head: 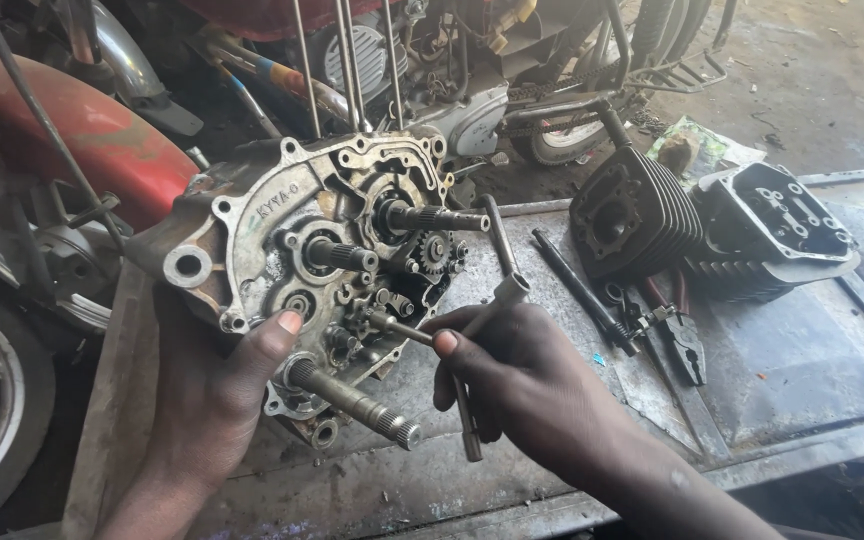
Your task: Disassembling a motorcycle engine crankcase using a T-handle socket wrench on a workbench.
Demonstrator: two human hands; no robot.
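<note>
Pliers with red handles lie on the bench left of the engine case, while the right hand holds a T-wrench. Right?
Not quite: the head view shows the pliers lying right of the engine case, near the finned cylinder. The right hand does hold the T-wrench.

A finned black cylinder block [632, 215] lies on the metal workbench [802, 370]. Just right of it sits a cylinder head [777, 225]. In front of it lie red-handled pliers [677, 325] and a dark rod [582, 290]. Behind it stands a motorcycle [472, 70]; far to its left, a red fender [82, 135].
</note>
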